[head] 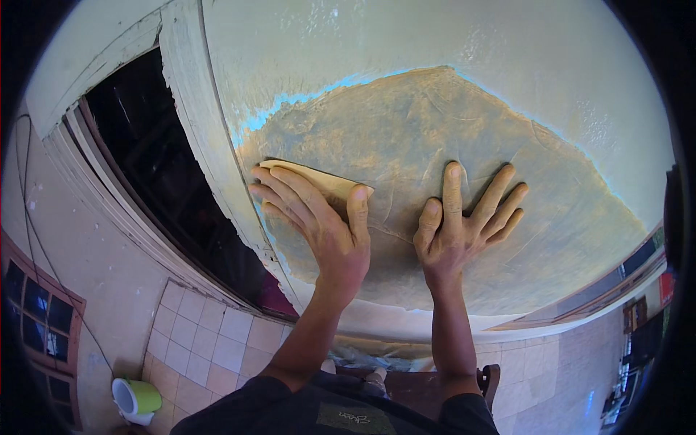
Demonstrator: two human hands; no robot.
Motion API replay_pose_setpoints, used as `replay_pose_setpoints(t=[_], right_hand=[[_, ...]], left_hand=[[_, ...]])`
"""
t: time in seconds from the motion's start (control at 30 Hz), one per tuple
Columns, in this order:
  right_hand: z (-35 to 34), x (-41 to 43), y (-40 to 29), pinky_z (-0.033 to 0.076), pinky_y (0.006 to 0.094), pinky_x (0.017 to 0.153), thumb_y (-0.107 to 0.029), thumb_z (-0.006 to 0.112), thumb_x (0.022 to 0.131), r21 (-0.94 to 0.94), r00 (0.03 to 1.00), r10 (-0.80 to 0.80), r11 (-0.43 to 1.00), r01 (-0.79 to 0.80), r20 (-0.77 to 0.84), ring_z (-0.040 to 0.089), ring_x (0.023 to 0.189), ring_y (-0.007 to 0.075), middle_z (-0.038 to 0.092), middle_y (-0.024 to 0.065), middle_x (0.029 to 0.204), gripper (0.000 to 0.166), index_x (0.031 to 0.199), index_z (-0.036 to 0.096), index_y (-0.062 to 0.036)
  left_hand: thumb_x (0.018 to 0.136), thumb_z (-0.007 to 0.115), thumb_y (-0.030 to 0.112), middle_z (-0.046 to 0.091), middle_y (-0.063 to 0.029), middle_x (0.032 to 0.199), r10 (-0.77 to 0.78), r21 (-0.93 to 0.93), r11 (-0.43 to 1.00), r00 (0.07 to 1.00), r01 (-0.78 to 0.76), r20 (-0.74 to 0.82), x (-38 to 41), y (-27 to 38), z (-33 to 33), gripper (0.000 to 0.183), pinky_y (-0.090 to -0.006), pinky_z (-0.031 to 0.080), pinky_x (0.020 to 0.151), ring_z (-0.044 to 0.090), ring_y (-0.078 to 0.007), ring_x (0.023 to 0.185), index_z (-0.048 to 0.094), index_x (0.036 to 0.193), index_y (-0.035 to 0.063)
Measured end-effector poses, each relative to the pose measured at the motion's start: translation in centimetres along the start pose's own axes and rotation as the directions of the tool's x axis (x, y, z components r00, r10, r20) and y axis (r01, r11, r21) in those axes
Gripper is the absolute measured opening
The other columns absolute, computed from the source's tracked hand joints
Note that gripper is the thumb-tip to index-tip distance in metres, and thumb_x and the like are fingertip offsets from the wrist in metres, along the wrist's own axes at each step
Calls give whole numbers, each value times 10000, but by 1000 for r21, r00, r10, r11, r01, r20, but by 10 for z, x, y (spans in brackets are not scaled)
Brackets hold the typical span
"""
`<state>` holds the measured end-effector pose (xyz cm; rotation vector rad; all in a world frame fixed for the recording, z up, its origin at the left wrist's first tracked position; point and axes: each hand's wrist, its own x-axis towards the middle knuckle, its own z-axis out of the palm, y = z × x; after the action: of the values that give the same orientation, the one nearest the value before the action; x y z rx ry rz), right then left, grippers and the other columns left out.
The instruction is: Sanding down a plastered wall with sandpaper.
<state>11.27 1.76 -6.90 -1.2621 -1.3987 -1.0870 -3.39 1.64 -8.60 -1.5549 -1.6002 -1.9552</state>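
Note:
Before me is a wall with a large grey-brown plaster patch (402, 125), edged by cracked pale paint. My left hand (331, 228) presses a folded sheet of sandpaper (315, 176) flat on the left part of this patch. The thumb lies at the sheet's right end and the fingers cover much of it. To the right, my right hand (462, 228) rests on the plaster with its fingers spread and nothing in it. Thin raised ridges run across the patch between and around both hands.
A worn white wooden frame (201, 125) borders a dark opening (157, 163) on the left. Below is a tiled floor (201, 337) with a green bucket (147, 396). My feet (376, 375) are above a dark wooden bench (410, 389). Cables (54, 277) hang on the left wall.

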Motion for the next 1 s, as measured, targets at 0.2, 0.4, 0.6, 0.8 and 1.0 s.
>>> replay_pose_setpoints(t=[0.2, 0.4, 0.6, 0.8, 1.0], right_hand=[[-2, 2, -3, 7, 575, 1180, -506, 380, 1016, 14, 1000, 18, 1000, -19, 10, 147, 1478, 476, 308, 239, 1569, 427, 1303, 650, -341], [0, 1, -3, 7, 577, 1179, -499, 382, 1016, 17, 1000, 12, 1000, -11, -3, 154, 1475, 480, 309, 242, 1568, 427, 1303, 652, -333], [-1, 1, 0, 5, 580, 1177, -500, 386, 1014, 12, 1000, 15, 1000, -15, 7, 155, 1474, 482, 308, 241, 1569, 428, 1299, 655, -329], [-1, 2, -2, 5, 580, 1176, -500, 390, 1012, 25, 1000, 17, 1000, -17, 6, 150, 1475, 484, 306, 237, 1571, 425, 1301, 653, -332], [-4, 3, 0, 43, 547, 1183, -465, 354, 1035, -31, 999, -39, 999, 39, -5, 161, 1477, 469, 294, 269, 1565, 475, 1355, 621, -238]], left_hand=[[1011, 437, 504, -118, -320, 1593, 47, 30, 998, 999, -46, -19, 18, 18, 4, 900, -652, -51, 1137, -142, -530, 1454, -24, 1544, -57], [996, 405, 573, -87, -412, 1546, 49, 80, 996, 998, -47, -25, 16, 16, 7, 963, -695, -49, 1105, -128, -609, 1414, 11, 1504, -145], [1023, 394, 501, -117, -343, 1582, 64, 53, 997, 997, -63, -29, 12, 14, 6, 878, -655, -56, 1133, -137, -561, 1440, -25, 1535, -77], [1026, 388, 496, -106, -321, 1595, 118, 131, 985, 992, -112, -34, 16, 24, 14, 882, -636, -68, 1142, -135, -539, 1451, -46, 1530, -83], [1019, 395, 510, -93, -325, 1595, 19, 9, 1000, 1000, -19, -23, 4, 10, 4, 893, -619, -70, 1151, -133, -524, 1458, -21, 1528, -95]])
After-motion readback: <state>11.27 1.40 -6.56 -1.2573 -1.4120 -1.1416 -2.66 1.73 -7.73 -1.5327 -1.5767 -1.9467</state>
